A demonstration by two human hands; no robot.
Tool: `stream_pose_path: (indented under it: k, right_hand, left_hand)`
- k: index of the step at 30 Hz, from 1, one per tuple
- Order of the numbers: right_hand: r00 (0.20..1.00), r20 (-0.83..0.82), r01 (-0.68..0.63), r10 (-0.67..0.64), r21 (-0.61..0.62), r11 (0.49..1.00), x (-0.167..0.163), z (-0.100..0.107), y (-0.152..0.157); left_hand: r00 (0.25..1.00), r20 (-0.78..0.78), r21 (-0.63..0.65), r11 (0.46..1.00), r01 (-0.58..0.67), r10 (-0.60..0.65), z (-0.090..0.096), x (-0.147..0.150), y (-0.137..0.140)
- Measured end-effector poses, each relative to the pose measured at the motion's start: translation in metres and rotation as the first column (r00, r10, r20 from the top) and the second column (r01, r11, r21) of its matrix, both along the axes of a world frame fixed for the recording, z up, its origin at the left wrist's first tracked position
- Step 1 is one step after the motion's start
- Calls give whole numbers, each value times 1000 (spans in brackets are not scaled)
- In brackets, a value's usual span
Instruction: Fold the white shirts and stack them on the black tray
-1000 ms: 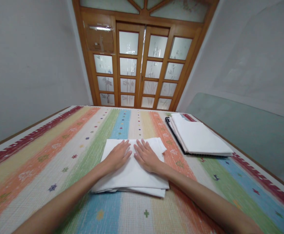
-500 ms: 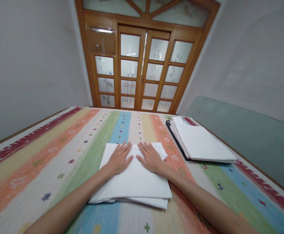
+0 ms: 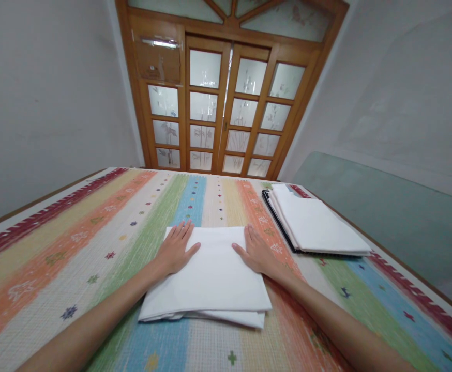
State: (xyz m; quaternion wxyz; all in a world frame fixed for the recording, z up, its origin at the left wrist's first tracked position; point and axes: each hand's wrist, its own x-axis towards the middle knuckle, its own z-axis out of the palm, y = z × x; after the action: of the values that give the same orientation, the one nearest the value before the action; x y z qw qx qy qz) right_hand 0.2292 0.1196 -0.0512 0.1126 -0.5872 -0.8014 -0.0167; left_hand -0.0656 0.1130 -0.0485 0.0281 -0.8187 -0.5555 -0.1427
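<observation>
A folded white cloth lies flat in front of me, its layers showing slightly uneven along the near edge. My left hand rests on its far left part, palm down with the thumb held away from the fingers. On the far right edge lies my right hand, also flat, fingers stretched forward and thumb pointing inward. Neither hand grips the cloth; both press on its top. Underneath is a striped, patterned cover.
To the right, a stack of folded white cloths lies on something black-edged. A pale green panel runs along the right side by the wall. Wooden doors with glass panes stand beyond the far edge.
My hands have moved apart, from near the middle of the cloth's far part out to its left and right edges. The cloth's far right corner now looks flatter.
</observation>
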Motion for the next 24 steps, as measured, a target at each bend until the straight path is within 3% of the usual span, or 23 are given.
stream_pose_path:
  k: [4,7,11,15,20,24]
  right_hand:
    - [999,47,-12,11,39,999,-7,9,-2]
    - [985,65,-164,158,94,982,-26,16,-8]
    - [905,85,-422,418,38,906,-66,20,-18]
    - [869,63,-492,491,5,870,-87,20,-17]
    - [885,34,-464,464,-10,886,-61,17,-12]
    - [914,18,-404,404,-21,915,-32,20,-33]
  left_hand:
    - [999,-32,-20,1000,-4,3,4,-15,5]
    - [999,-50,-59,998,6,-9,11,-11,12]
    - [992,-43,-74,990,118,-121,26,14,20]
    - [982,-14,-87,979,185,-187,40,32,27]
    - [982,25,-4,982,188,-187,37,21,33]
    - [986,24,30,986,166,-167,33,4,34]
